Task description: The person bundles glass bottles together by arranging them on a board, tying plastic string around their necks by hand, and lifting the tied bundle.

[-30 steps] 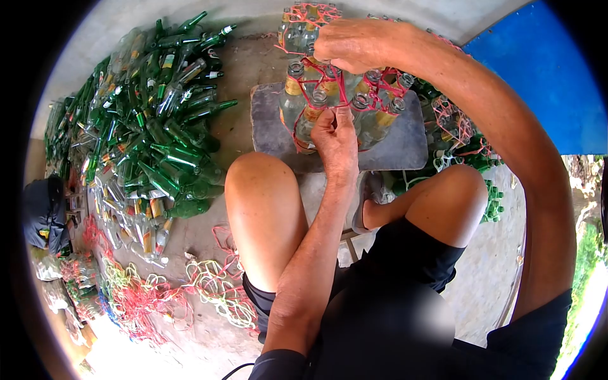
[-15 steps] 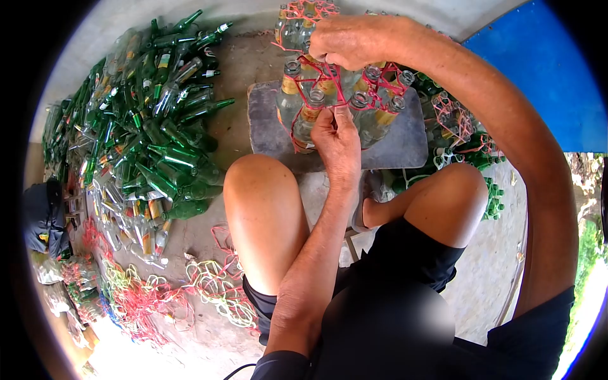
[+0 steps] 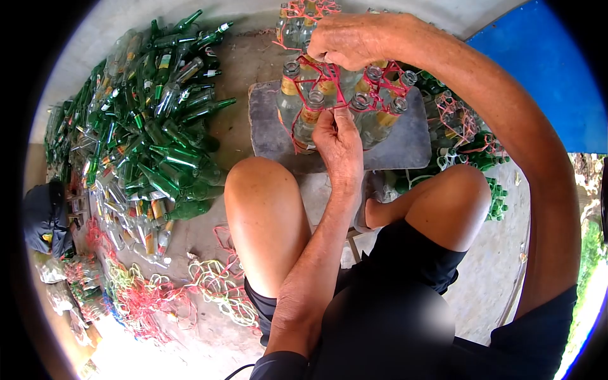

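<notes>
Several clear glass bottles [image 3: 304, 130] with yellowish neck labels stand close together on a dark grey slab [image 3: 405, 142]. Pink plastic string [image 3: 341, 95] loops around and between their necks. My left hand [image 3: 340, 136] is closed at the near side of the bottles, pinching the string between thumb and fingers. Above the far bottles, my right hand [image 3: 351, 43] is closed too, with the string running from it down toward the left hand. Its fingertips are partly hidden, and the right hand covers some of the bottles behind it.
A large heap of green and clear bottles [image 3: 158, 139] lies at left. Tangled red and pale string [image 3: 142, 294] is on the floor. Another tied bottle bundle [image 3: 291, 28] stands behind the slab. More tied bottles [image 3: 453, 120] are at right, below a blue panel [image 3: 538, 69].
Both hands keep their grip on the pink string in nearly the same places. The view has shifted very slightly; the bottles stay where they were.
</notes>
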Demonstrator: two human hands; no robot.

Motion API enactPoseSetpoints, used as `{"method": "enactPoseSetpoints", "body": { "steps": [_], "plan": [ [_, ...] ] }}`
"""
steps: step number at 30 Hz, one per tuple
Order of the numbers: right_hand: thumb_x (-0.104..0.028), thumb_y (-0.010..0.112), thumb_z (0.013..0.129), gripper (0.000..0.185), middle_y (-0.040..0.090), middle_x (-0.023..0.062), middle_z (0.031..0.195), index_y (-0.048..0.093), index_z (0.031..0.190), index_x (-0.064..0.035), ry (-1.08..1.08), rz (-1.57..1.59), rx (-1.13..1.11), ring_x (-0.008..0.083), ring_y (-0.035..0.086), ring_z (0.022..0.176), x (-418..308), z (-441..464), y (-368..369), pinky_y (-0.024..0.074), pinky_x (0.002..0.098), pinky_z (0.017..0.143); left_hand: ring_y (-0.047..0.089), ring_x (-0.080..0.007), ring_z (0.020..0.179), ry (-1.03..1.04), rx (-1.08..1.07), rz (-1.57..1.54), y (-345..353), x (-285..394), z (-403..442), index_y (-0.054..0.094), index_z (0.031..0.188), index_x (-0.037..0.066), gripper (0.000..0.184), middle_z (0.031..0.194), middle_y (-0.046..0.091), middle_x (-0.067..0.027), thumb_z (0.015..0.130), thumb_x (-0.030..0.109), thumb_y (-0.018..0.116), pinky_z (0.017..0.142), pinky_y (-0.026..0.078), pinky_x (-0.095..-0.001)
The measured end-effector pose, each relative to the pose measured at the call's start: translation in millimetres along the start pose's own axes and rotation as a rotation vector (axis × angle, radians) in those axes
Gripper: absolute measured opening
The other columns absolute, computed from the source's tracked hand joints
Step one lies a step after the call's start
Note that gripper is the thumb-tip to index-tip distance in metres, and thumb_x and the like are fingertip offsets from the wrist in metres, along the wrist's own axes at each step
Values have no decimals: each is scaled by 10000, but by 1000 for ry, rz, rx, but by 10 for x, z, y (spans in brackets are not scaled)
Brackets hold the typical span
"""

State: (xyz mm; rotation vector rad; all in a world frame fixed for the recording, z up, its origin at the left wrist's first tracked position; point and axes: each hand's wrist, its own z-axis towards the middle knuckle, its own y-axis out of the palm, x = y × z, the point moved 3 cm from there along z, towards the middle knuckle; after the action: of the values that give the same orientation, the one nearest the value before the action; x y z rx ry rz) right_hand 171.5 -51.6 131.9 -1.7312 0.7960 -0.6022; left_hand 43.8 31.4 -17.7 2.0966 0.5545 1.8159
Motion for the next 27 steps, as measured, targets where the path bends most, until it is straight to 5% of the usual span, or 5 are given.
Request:
{"method": "enactPoseSetpoints", "body": {
  "steps": [4,12,27],
  "plan": [
    [-59,656,857,167,580,210,697,546,772,33,-189,-21,193,428,607,730,-41,-160,-19,463,509,674,405,-37,665,12,-6,22,14,28,-7,592,837,60,294,753,506,61,1070,239,611,575,303,-232],
    [-11,650,840,111,606,185,841,548,848,33,-140,-52,157,421,645,860,205,-202,245,494,511,751,382,-32,645,67,1,121,-20,-9,-5,561,808,69,339,728,484,63,1078,271,596,559,292,-240],
    [32,637,862,150,581,127,911,520,946,-8,-260,-44,344,393,660,843,197,-257,292,506,515,695,365,-20,648,82,1,93,-31,9,-32,616,806,55,317,745,502,86,1055,248,651,561,268,-236]
  ]
}}
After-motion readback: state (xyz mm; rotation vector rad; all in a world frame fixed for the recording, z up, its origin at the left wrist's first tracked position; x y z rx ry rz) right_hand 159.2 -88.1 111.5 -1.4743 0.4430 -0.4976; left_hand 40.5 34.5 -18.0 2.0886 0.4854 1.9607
